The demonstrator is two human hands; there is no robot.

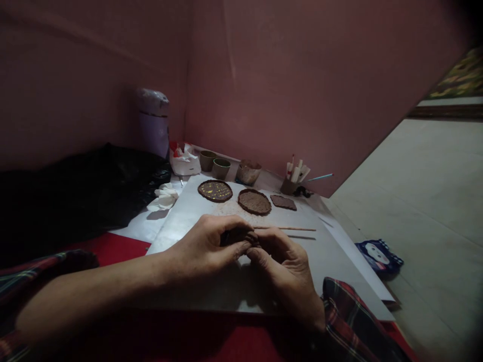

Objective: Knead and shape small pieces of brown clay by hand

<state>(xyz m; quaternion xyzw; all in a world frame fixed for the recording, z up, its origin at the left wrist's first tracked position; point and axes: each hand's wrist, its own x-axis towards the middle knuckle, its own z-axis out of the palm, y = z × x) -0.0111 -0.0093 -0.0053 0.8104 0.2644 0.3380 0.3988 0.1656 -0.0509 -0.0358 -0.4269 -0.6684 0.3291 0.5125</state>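
Note:
Between my two hands, above the white board (309,281), is a lump of dark brown clay (241,235). My left hand (211,244) is closed round it, thumb in front and fingers behind. My right hand (287,259) pinches its right end with thumb and fingertips. Much of the lump is hidden by the fingers. A thin wooden stick (302,230) lies just beyond my right hand. Farther back on the board are a round brown clay disc with yellow specks (215,191), a plain round disc (254,202) and a small four-sided slab (284,202).
Along the back stand two small cups (207,161), a larger bowl (248,172) and a holder with several tools (289,186). At left are a lilac bottle (154,123), crumpled tissue (164,197) and a black plastic bag (86,186). A blue pouch (379,256) lies at right.

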